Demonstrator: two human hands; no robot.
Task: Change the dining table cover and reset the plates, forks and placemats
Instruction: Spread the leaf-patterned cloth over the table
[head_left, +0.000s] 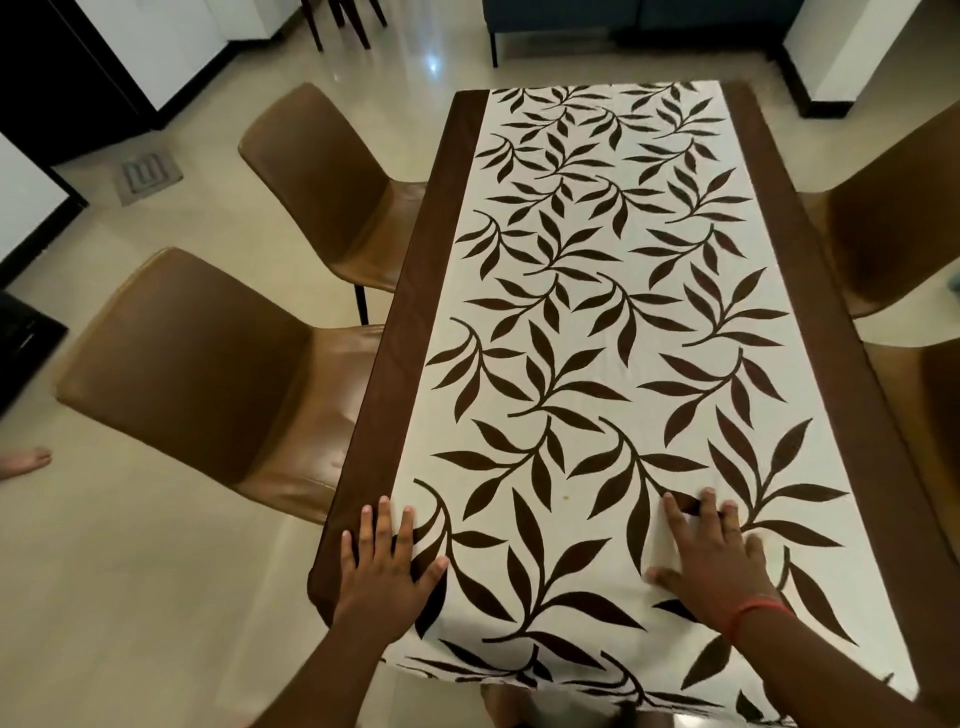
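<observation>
At the far left edge of the view, the toes of a bare foot (26, 461) rest on the glossy cream tiled floor (156, 597). Two tan moulded chairs with smooth leather-like seats stand along the left side of the tabletop, the nearer chair (208, 384) tucked close to the left edge and the farther chair (332, 192) beside it towards the far end.

The cream table cover printed with dark brown leaf sprays and bordered by plain brown bands (597, 312) lies spread along the whole tabletop, from the near edge to the far edge, its brown bands running down the left and right edges and its near end hanging over the near edge.

The person's left hand (382, 566) lies flat on the cover near the near-left corner, its fingers (383, 519) straight and spread, released and gripping nothing, across the seam between the brown band and the leaf print. The right hand (711, 561) lies flat on the printed part close to the near edge, right of the middle, its fingers (709, 512) also spread and released, pressing on the cloth. A thin red band (756, 610) circles the right wrist.

Along the right edge, two more tan chairs show in part, the farther one (893, 223) and the nearer one (935, 395).
</observation>
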